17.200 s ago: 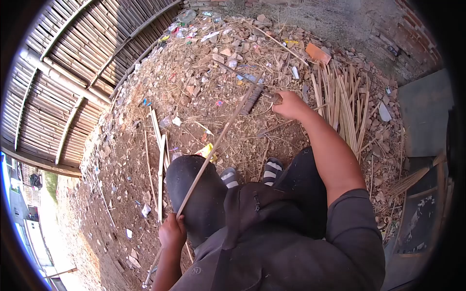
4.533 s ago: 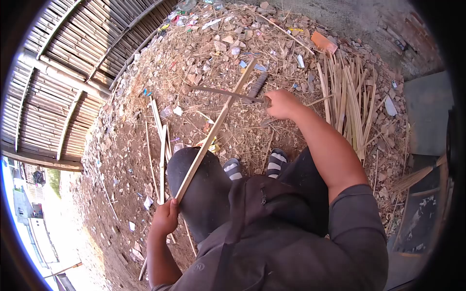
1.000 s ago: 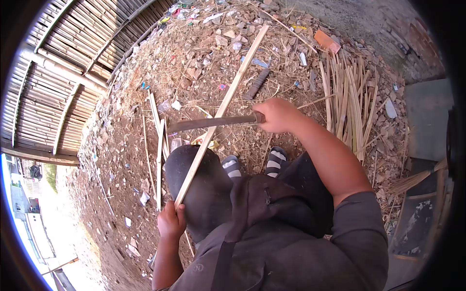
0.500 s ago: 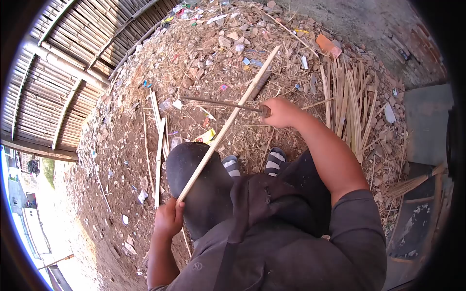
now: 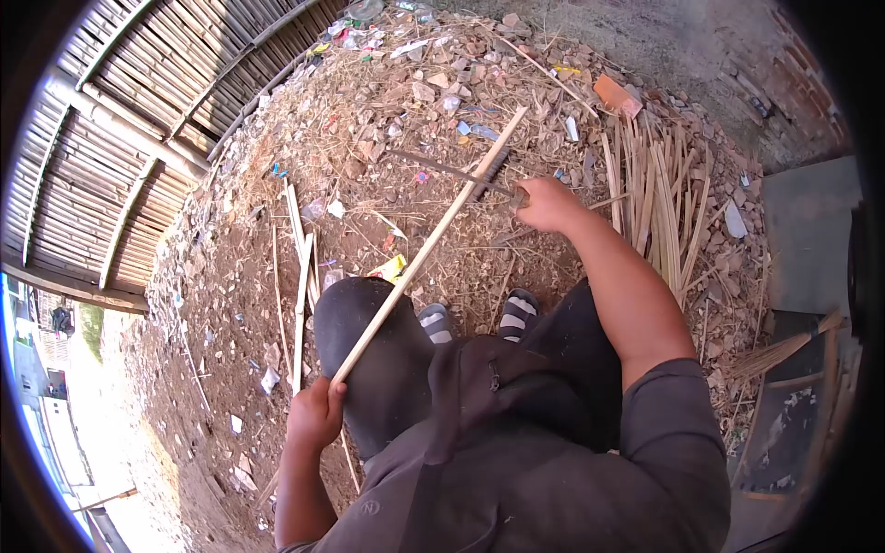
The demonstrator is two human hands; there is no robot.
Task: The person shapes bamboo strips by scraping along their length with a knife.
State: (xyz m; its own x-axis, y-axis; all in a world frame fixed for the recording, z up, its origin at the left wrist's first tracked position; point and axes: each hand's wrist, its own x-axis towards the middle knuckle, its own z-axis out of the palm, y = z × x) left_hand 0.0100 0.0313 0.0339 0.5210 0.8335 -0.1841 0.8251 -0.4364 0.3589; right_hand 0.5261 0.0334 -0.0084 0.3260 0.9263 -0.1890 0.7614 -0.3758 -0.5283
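Note:
My left hand [image 5: 315,412] is closed round the lower end of a long pale wooden strip [image 5: 429,244], which slants up and to the right across my knee. My right hand [image 5: 544,205] grips the handle end of a long thin dark blade [image 5: 450,170]. The blade crosses the strip near its upper part; whether the two touch is hard to tell. Under the strip's upper end a dark ribbed object [image 5: 493,173] lies on the ground.
Split strips [image 5: 659,198] lie piled at the right, near an orange brick piece [image 5: 617,96]. More strips [image 5: 302,304] lie left of my knee. A bamboo wall [image 5: 129,138] stands at upper left, a grey panel [image 5: 811,235] and a straw broom [image 5: 784,348] at right.
My right hand has moved slightly right with the blade, whose far tip is now higher and more to the right. The strip's upper end has dipped a little.

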